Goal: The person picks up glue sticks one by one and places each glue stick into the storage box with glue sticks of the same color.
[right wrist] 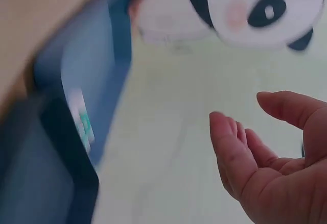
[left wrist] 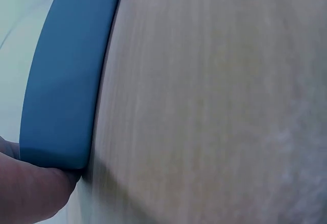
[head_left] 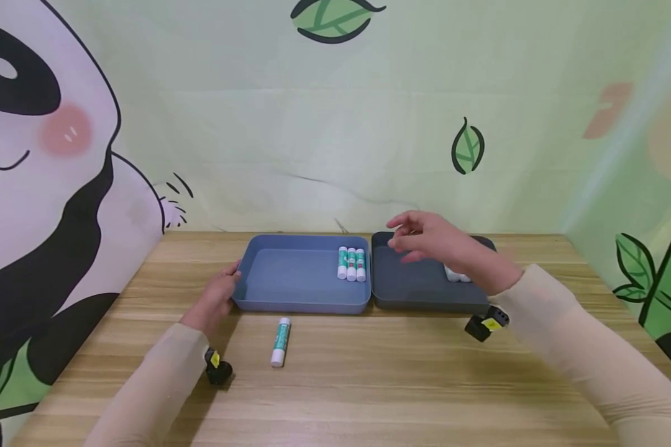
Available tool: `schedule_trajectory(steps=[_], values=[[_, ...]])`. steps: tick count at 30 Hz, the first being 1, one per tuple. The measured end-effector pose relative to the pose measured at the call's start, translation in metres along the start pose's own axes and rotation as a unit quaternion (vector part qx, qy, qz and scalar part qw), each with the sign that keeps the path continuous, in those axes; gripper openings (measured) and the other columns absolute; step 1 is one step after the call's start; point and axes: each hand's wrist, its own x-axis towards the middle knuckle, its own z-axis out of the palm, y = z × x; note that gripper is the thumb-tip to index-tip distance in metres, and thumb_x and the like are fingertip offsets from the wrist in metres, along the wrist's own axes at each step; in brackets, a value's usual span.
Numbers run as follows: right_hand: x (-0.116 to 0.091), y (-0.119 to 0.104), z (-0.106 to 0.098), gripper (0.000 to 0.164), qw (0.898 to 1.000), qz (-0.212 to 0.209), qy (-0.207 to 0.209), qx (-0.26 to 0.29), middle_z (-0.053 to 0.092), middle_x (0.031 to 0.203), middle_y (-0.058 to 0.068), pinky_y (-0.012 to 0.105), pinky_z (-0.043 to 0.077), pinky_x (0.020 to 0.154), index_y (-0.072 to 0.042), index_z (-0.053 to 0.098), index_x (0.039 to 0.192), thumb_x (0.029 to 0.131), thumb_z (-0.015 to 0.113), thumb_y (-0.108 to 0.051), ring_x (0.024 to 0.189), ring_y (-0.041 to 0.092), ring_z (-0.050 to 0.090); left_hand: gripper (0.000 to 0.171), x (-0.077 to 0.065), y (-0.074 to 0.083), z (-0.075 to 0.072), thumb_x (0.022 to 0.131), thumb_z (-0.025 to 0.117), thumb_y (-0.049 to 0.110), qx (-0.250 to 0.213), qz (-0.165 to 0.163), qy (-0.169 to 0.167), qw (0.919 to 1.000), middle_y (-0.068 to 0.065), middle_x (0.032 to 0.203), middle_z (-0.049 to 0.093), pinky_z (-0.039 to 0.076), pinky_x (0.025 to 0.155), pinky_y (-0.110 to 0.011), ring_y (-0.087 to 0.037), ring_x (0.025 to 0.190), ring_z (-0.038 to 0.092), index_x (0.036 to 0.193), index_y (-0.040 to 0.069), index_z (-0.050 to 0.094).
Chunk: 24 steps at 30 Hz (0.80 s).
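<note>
My left hand [head_left: 217, 295] grips the left side of a blue tray [head_left: 302, 304]; in the left wrist view its thumb [left wrist: 36, 188] lies against the tray's corner. Three glue sticks [head_left: 351, 264] with green labels stand in a row at the tray's right end. One more glue stick [head_left: 280, 343] lies on the table in front of the tray. Over the dark grey tray [head_left: 414, 292] hovers my right hand [head_left: 425, 236], fingers loosely bent and apart from the thumb, holding nothing. White objects [head_left: 456, 275] in that tray are partly hidden behind my right wrist.
The two trays sit side by side near the back of the wooden table [head_left: 369, 385]. A wall cloth [head_left: 246, 136] printed with a panda and leaves rises just behind them. Each wrist carries a small black camera [head_left: 219, 371].
</note>
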Motion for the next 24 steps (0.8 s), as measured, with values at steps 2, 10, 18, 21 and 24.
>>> schedule_trajectory(steps=[2, 10, 18, 21, 24], values=[[0.001, -0.002, 0.017, 0.045, 0.999, 0.004, -0.035, 0.018, 0.059, 0.118, 0.012, 0.039, 0.062, 0.095, 0.001, 0.048, 0.143, 0.101, 0.060, -0.012, 0.108, 0.023, 0.063, 0.053, 0.000, 0.001, 0.000, 0.112, 0.025, 0.011, -0.008, -0.007, 0.000, 0.9999, -0.010, 0.174, 0.000, 0.005, 0.134, -0.046, -0.030, 0.162, 0.000, 0.163, 0.015, 0.015], [0.003, 0.001, 0.084, 0.047, 0.985, 0.042, -0.138, 0.097, 0.061, 0.118, 0.011, 0.037, 0.063, 0.090, 0.002, 0.050, 0.145, 0.100, 0.057, -0.010, 0.103, 0.020, 0.063, 0.052, 0.000, 0.003, 0.001, 0.112, 0.026, 0.011, -0.016, -0.022, 0.003, 0.9996, -0.009, 0.173, -0.001, 0.004, 0.133, -0.050, -0.032, 0.162, 0.000, 0.162, 0.017, 0.017], [0.021, 0.011, 0.143, 0.054, 0.976, 0.088, -0.130, 0.150, 0.063, 0.132, 0.022, 0.037, 0.063, 0.089, 0.005, 0.045, 0.149, 0.098, 0.058, -0.003, 0.124, 0.038, 0.062, 0.053, -0.001, 0.003, 0.000, 0.111, 0.026, 0.011, -0.029, -0.024, 0.009, 0.9993, -0.008, 0.173, 0.000, 0.004, 0.133, -0.051, -0.032, 0.162, 0.002, 0.163, 0.020, 0.015], [0.026, 0.015, 0.162, 0.058, 0.974, 0.103, -0.118, 0.165, 0.063, 0.129, 0.022, 0.036, 0.064, 0.087, 0.005, 0.043, 0.150, 0.095, 0.061, -0.001, 0.125, 0.039, 0.061, 0.053, -0.002, 0.002, 0.002, 0.111, 0.027, 0.008, -0.042, -0.013, 0.018, 0.9989, -0.009, 0.173, 0.002, 0.006, 0.133, -0.048, -0.031, 0.162, 0.005, 0.162, 0.017, 0.016], [0.030, 0.017, 0.179, 0.062, 0.973, 0.109, -0.107, 0.175, 0.064, 0.120, 0.019, 0.038, 0.064, 0.088, 0.006, 0.040, 0.151, 0.093, 0.061, 0.004, 0.122, 0.036, 0.064, 0.053, -0.003, 0.001, 0.004, 0.110, 0.027, 0.006, -0.050, 0.002, 0.026, 0.9984, -0.012, 0.173, 0.004, 0.006, 0.133, -0.046, -0.031, 0.162, 0.006, 0.162, 0.013, 0.018]])
